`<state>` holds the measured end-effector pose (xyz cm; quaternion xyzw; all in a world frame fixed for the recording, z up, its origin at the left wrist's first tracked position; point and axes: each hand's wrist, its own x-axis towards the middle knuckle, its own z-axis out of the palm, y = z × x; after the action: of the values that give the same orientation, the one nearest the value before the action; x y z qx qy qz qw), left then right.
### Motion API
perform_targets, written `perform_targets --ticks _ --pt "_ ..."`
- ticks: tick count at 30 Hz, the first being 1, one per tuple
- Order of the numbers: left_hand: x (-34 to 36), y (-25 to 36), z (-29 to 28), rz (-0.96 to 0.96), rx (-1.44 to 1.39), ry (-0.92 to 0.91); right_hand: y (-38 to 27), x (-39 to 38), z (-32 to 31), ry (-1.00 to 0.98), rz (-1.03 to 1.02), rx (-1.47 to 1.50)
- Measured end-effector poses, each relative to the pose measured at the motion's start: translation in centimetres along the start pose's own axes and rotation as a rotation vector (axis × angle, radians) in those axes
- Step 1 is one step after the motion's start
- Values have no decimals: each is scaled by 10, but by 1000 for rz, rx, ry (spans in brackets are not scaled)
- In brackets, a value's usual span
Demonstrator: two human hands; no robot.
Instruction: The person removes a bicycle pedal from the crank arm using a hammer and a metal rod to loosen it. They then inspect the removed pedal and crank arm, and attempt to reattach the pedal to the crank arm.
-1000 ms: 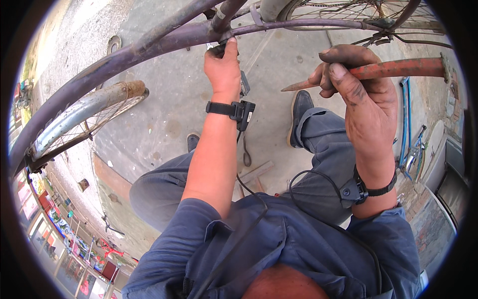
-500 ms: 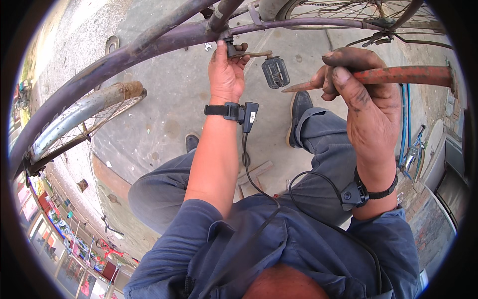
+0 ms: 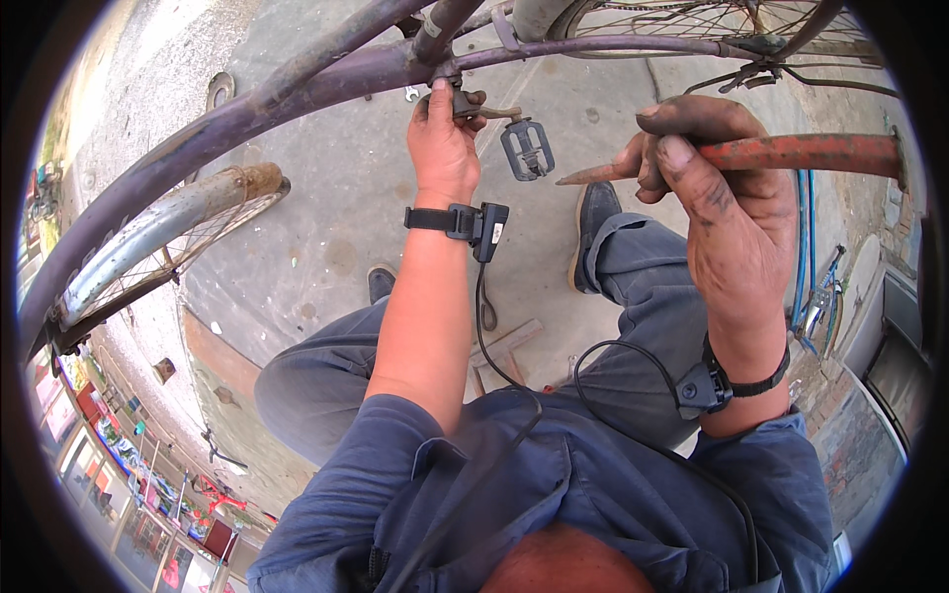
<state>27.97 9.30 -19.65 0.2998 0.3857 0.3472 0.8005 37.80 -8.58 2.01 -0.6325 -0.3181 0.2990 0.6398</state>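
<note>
Beneath the purple bicycle frame, my left hand is closed around the inner end of a pedal crank. Its thumb points up toward the frame tube, and the fingers partly hide the crank end. A black pedal hangs from the crank's outer end, right of the hand. My right hand grips what looks like a red hammer, raised close to the camera. The tapered brown tip of its handle points left toward the pedal; its head is mostly lost in the dark rim.
A rusty-ended silver mudguard and wheel stand at left. On the concrete lie a small wrench, a metal ring and a T-shaped piece. A blue bicycle part is at right. Spokes show at top.
The crank and pedal have shifted slightly left, and the pedal has turned. My left hand has moved slightly left with them. The right hand and hammer stay nearly still.
</note>
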Motion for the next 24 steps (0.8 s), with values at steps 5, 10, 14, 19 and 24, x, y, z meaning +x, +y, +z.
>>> perform_targets --ticks 5,10,14,19,24 --pt "-2 -1 0 -179 -443 -126 0 0 0 -2 12 3" --pt "-7 3 12 -29 -94 4 -1 2 -2 5 16 -33" --pt "-7 15 17 206 754 203 -2 3 -3 21 31 -25" --pt "-7 16 14 278 871 235 -2 4 -2 30 28 -6" --pt "-3 7 2 -26 60 -28 -1 4 0 22 20 -6"
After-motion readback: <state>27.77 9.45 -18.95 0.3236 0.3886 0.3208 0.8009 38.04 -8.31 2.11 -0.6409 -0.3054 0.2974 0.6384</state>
